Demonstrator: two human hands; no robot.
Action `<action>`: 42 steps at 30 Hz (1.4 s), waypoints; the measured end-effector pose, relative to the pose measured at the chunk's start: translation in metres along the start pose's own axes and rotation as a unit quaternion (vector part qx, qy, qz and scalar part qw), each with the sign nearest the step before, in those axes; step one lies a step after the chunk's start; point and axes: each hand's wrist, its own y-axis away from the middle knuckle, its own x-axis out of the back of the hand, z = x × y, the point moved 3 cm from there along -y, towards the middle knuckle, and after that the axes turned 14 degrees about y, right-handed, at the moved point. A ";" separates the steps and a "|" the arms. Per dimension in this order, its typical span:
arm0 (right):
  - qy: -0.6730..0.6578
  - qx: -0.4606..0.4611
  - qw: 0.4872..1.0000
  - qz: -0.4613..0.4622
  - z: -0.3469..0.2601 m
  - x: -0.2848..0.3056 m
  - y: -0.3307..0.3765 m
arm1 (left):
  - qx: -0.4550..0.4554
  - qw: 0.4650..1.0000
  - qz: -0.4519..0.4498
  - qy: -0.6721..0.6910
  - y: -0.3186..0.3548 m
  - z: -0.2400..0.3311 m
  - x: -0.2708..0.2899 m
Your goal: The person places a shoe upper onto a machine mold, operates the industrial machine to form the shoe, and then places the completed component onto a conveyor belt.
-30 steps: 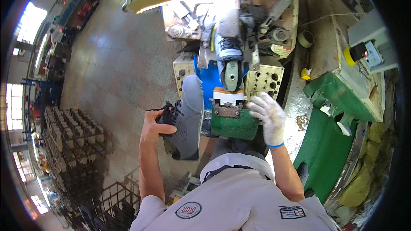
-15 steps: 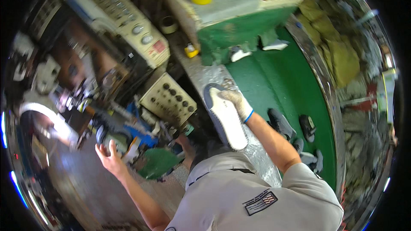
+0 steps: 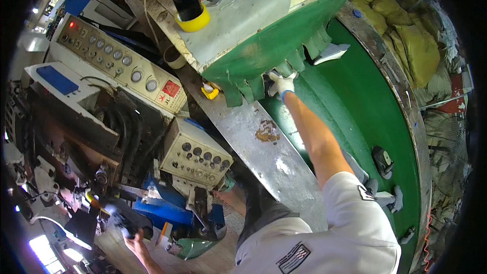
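**Reaching under the green flaps**

Stretching out, the gloved right hand [image 3: 280,84] pushes in under the green fringe [image 3: 264,78], fingers curled on something I cannot make out. Far back, the left hand [image 3: 133,242] closes around a dark shoe [image 3: 124,218] beside the blue machine [image 3: 175,208].

The gloved right hand [image 3: 280,84] reaches under the green fringe flaps [image 3: 269,78], which hide its fingertips and whatever they touch. The left hand [image 3: 133,241] is motion-blurred around a dark object [image 3: 122,218] too smeared to identify.
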 end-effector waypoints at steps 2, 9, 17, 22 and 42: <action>-0.023 -0.138 0.988 0.062 -0.012 -0.031 -0.012 | -0.003 0.986 -0.076 -0.149 0.019 -0.029 0.044; -0.154 0.002 0.987 -0.041 0.014 0.008 0.034 | 0.069 0.991 0.057 -0.103 0.080 -0.043 0.030; -0.543 0.021 0.689 -0.480 0.021 -0.006 0.355 | 0.031 0.997 -0.067 0.013 0.025 0.019 -0.105; -0.548 -0.048 0.595 -0.587 0.019 -0.072 0.436 | 0.057 0.954 -0.262 0.139 0.025 0.054 -0.191; -0.207 0.068 0.791 -0.571 -0.104 -0.256 0.616 | 0.083 0.907 0.094 0.402 -0.030 -0.003 -0.018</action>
